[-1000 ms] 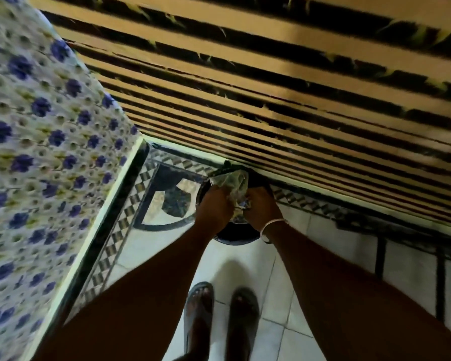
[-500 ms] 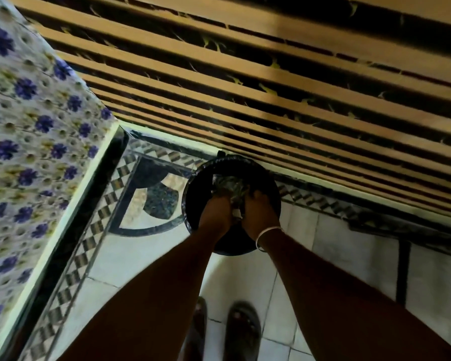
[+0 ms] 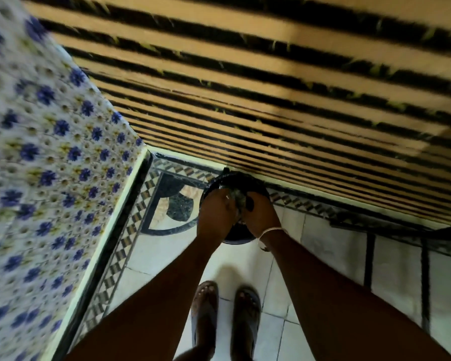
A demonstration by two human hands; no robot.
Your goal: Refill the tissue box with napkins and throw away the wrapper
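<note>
Your left hand (image 3: 215,213) and right hand (image 3: 258,214) are side by side over the bin (image 3: 235,179), and both are closed on the wrapper (image 3: 236,203). The wrapper is a small shiny crumpled bunch squeezed between your two hands, right in the mouth of the bin. It has no clear long side now; it is just a ball. Both hands are just as near to it, because both are touching it.

The bin is dark and round and stands on the floor (image 3: 154,256) against the striped wall (image 3: 271,100). Straight down from your hands is the inside of the bin, so I think the wrapper only needs to drop.

Left of the bin, well apart, hangs a flowered cloth (image 3: 50,165). Your feet (image 3: 227,313) are near the bin, on the side closest to you. Nothing is between the wrapper and the bin. The tissue box is not in the picture. The picture is a bit blurry.
</note>
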